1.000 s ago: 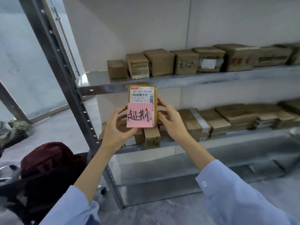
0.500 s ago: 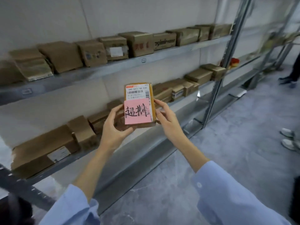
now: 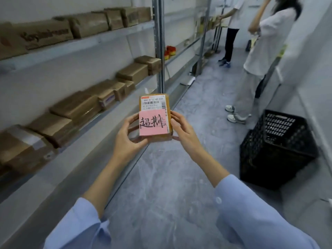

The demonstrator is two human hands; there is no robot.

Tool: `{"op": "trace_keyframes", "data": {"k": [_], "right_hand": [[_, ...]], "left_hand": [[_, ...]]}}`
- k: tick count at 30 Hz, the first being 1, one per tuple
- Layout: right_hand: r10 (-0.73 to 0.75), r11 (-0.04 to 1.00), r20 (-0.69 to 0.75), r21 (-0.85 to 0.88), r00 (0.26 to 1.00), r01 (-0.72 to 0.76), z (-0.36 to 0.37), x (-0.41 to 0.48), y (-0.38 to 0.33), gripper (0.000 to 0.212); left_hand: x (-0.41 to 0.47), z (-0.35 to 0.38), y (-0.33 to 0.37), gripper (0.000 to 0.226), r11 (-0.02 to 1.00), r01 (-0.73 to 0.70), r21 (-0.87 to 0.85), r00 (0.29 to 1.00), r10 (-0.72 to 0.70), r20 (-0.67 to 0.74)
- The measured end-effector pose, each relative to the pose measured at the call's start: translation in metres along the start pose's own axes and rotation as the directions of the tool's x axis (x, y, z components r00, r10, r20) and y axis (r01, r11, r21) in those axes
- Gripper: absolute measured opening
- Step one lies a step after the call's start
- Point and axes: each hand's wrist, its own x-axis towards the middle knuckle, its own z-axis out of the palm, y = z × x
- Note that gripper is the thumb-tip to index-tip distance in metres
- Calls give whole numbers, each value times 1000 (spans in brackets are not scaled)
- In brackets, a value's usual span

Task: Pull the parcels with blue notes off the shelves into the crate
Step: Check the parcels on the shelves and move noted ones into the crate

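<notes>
grey metal shelves (image 3: 100, 38): fill the left of the frame, brown parcels lined up along the front edges so they're easy to grab
black plastic lattice crate (image 3: 276, 150): on the floor, lower right, mouth tipped toward us
small brown taped parcel (image 3: 162, 105): mid-frame, label up to read, well apart from the crate
left hand (image 3: 125, 139) / right hand (image 3: 183, 130): fingers clamp its side edges
square paper note (image 3: 152, 124): looks pink, not blue, so probably doesn't belong in the crate

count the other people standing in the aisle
2: one in a white top stands near the black crate, another in dark trousers stands farther back by the shelves. More may be hidden.
</notes>
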Motion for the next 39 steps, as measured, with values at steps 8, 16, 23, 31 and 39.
{"op": "trace_keyframes", "data": {"k": [8, 16, 23, 31, 39], "right_hand": [[90, 995, -219, -15, 972, -95, -183, -6, 34, 33], [137, 985, -427, -33, 894, -167, -315, -12, 62, 38], [190, 966, -509, -57, 840, -253, -424, 33, 100, 38], [254, 961, -586, 62, 769, -270, -546, 125, 132, 47], [317, 943, -631, 131, 708, -306, -649, 187, 181, 37]], "left_hand": [[48, 189, 6, 80, 999, -2, -51, 970, 15, 245], [94, 338, 7, 77, 996, -17, -85, 892, 53, 448], [157, 459, -6, 75, 990, -1, -138, 845, 75, 530], [268, 591, -29, 73, 992, -15, -127, 786, 90, 612], [344, 705, -59, 73, 998, -67, -21, 699, 62, 713]]}}
